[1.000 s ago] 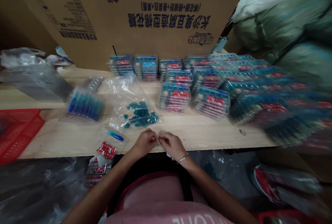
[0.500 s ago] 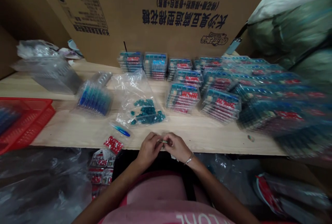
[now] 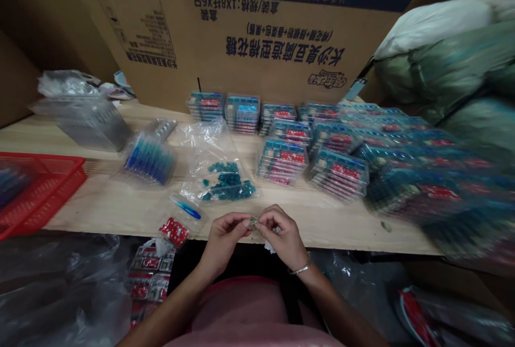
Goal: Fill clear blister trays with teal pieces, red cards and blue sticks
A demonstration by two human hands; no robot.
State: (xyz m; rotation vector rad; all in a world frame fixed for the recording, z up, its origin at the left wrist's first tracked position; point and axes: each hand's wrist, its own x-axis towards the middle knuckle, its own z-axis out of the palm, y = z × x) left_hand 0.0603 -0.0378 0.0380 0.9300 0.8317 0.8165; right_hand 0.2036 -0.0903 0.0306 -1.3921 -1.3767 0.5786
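Held: one small piece (image 3: 252,222), greenish, detail too small to tell, pinched above the front edge of the table (image 3: 333,223)
Left hand (image 3: 225,237): closed, thumb and fingers gripping the small piece
Right hand (image 3: 281,234): closed, fingertips on the same small piece, bangle (image 3: 301,271) on the wrist
Under right hand: white scrap (image 3: 270,246), at the front edge of the table
Bags on the table: three, one clear bag (image 3: 217,146) of teal pieces (image 3: 230,182) behind the hands, uncountable heap; one sleeve of blue sticks (image 3: 149,160) further left; one small bag with a blue stick (image 3: 187,209) near the left hand
Packs: eight distinct stacks (image 3: 281,162) on the table's far half; more at right, too blurred to count
Basket: one red basket (image 3: 44,186) at the table's left end, blue items inside
Edges: front edge just below the hands; strip of wood between hands and stacks
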